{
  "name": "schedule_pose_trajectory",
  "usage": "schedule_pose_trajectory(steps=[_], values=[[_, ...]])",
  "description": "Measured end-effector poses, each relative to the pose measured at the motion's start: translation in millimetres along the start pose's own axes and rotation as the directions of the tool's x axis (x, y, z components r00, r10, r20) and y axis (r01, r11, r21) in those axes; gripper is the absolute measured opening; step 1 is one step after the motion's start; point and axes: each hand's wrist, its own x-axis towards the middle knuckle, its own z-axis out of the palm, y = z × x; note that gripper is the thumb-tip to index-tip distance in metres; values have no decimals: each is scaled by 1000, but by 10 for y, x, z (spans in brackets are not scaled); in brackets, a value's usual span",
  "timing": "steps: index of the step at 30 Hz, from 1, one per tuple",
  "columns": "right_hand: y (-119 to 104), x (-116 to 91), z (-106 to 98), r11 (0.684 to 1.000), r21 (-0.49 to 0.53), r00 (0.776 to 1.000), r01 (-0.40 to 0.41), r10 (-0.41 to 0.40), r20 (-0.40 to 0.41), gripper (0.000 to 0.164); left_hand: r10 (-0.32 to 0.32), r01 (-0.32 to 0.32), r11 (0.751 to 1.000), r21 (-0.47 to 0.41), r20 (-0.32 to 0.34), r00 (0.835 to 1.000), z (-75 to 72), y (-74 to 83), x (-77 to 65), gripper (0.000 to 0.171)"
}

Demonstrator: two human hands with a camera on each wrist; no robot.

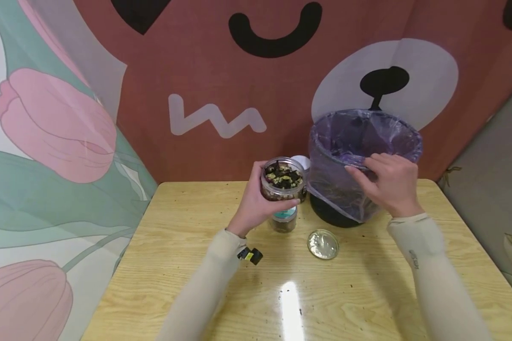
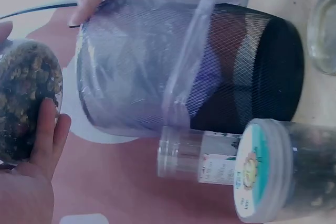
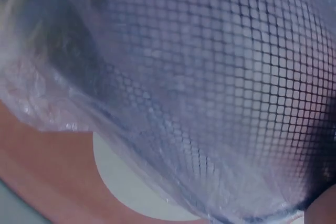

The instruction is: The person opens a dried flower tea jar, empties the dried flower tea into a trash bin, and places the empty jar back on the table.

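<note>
My left hand (image 1: 258,206) grips an uncapped clear jar (image 1: 282,192) filled with dark and yellowish dried flower bits, thumb along its near side. The jar is raised beside a black mesh bin (image 1: 330,213). A translucent purple bag (image 1: 334,177) lines the bin and folds down outside it. At the bin's near rim is my right hand (image 1: 392,182), thumb extended and the other fingers bent over the edge; whether they pinch anything is hidden. In the right wrist view, mesh and bag (image 3: 157,145) fill most of the picture.
A clear round lid (image 1: 323,244) lies on the wooden table (image 1: 187,265) before the bin. Beneath the held jar stands a lidded jar with a teal label (image 2: 302,174); a clear labelled container (image 2: 181,153) is behind it. Small dark crumbs dot the table. A printed cloth hangs behind.
</note>
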Motion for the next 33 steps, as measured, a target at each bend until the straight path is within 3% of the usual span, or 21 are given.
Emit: schedule_pose_trajectory(steps=[6,12,24,29,33], values=[[20,33,-7,995,-39,996,90,-89,17,66,16,-15,1000,3,-33,999,-4,70,102,84],[-13,-5,-15,987,-72,989,146,-146,9,67,20,-25,998,-56,-92,996,67,127,137,90],[-157,-40,-68,986,-32,983,162,-164,-77,69,108,-123,986,-116,-124,986,198,238,303,85],[-183,-37,-89,985,-22,982,169,-170,-80,69,127,-136,989,-53,-151,980,297,267,394,92],[-192,-38,-97,984,-29,982,178,-179,-63,68,130,-141,988,-61,-161,978,377,274,444,98]])
